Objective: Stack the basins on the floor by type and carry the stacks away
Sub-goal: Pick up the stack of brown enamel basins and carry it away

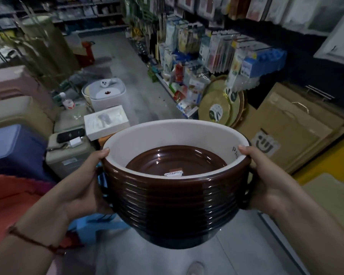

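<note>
We've got the left hand [85, 175] and right hand [266, 175] clamped on opposite sides of the brown basin stack [175, 199], thumbs hooked over the white-lined rim, stack held mid-air at frame centre. Glossy ribbed walls look slippery and the nested stack likely heavy (keep gripping under the rim). Shop aisle floor [127, 76] ahead, upper centre.

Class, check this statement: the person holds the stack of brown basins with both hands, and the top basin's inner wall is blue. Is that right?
Not quite. The head view shows the left hand and right hand gripping the stack of brown basins, but the top basin's inner wall is white, not blue; only its bottom is brown.
</note>
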